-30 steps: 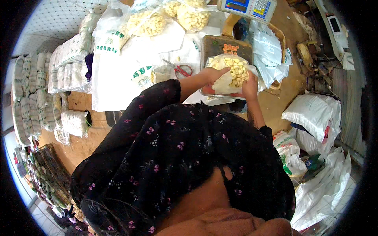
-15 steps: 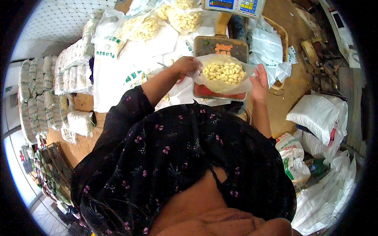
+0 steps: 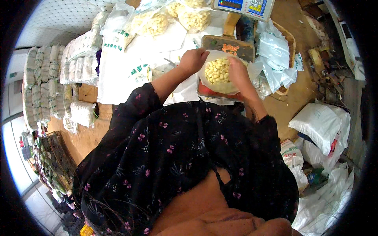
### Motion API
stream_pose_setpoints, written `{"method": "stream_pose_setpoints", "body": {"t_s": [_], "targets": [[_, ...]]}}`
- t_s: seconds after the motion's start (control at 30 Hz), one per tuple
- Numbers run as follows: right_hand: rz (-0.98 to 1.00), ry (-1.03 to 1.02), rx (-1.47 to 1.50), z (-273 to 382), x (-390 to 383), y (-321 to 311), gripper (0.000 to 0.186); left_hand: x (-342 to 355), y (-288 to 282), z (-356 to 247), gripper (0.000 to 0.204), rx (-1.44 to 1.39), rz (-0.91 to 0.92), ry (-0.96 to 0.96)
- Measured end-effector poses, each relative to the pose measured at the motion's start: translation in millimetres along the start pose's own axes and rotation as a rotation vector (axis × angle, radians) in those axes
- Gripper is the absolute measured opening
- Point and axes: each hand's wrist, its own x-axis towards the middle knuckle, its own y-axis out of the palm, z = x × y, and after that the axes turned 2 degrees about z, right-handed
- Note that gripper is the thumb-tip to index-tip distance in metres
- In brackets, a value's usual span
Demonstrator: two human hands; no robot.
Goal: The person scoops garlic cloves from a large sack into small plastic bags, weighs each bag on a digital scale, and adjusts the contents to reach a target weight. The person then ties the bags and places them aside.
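Observation:
A clear plastic bag of pale peeled garlic cloves (image 3: 215, 71) rests over the weighing scale (image 3: 248, 50), its mouth spread wide. My left hand (image 3: 193, 60) is closed on the left edge of the bag. Over the right part of the cloves is my right hand (image 3: 239, 73), its fingers curled downward at the bag's opening. Those fingertips are hidden, so what they hold is not visible. The scale's red platform shows beneath the bag, and its display (image 3: 243, 8) stands at the far end.
Filled bags of cloves (image 3: 151, 24) lie at the back of the white-covered table (image 3: 118, 74). Plastic bags (image 3: 273, 47) hang over a basket (image 3: 292, 39) on the right. Wrapped packs (image 3: 53, 63) are stacked at left. White sacks (image 3: 315, 124) stand on the floor at right.
My right hand has left the bag's right edge and moved left over the cloves. My left hand still grips the bag. The whole view has shifted slightly.

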Motion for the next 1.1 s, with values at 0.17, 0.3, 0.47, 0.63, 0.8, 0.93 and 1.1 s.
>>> {"method": "stream_pose_setpoints", "body": {"t_s": [0.17, 0.3, 0.47, 0.63, 0.8, 0.93, 1.1], "targets": [[0.106, 0.241, -0.284, -35, 30, 21, 0.033, 0, 6, 7, 0.033, -0.261, 0.071, -0.148], [-0.155, 0.046, -0.303, -22, -3, 32, 0.044, -5, 4, 4, 0.035, -0.36, 0.081, -0.21], [-0.015, -0.039, -0.136, -30, -64, 43, 0.053, -13, 1, -7, 0.035, -0.43, 0.059, -0.191], [-0.059, 0.269, 0.063, -37, -89, 17, 0.044, -13, 13, 1, 0.033, -0.37, 0.005, -0.109], [-0.059, 0.151, 0.082, -55, -76, 13, 0.028, -9, 18, 3, 0.034, -0.493, 0.022, -0.165], [-0.098, -0.03, -0.226, -40, -28, 19, 0.026, -7, 9, -10, 0.035, -0.52, 0.049, -0.264], [-0.006, -0.034, -0.381, -62, 8, 30, 0.024, -6, 11, 0, 0.034, -0.527, 0.026, -0.234]]}}
